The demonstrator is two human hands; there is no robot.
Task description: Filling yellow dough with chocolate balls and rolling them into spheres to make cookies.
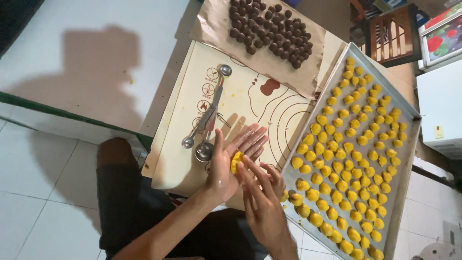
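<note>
Left hand (231, 161): flat, palm up, cradling soft yellow dough (236, 162).
Right hand (260, 192): fingers flat, pressing the dough.
Tray (409, 144): metal, rows of yellow balls (349, 163).
Scoops (207, 115): steel, on mat (250, 101).

A pale tiled floor (43, 212) lies at near left, bordered by a dark green strip (72, 115). Beyond it a white surface (82, 48) carries a soft shadow. At far right stand a dark wooden slatted chair (392, 33) and a white cabinet (440, 110).
</note>
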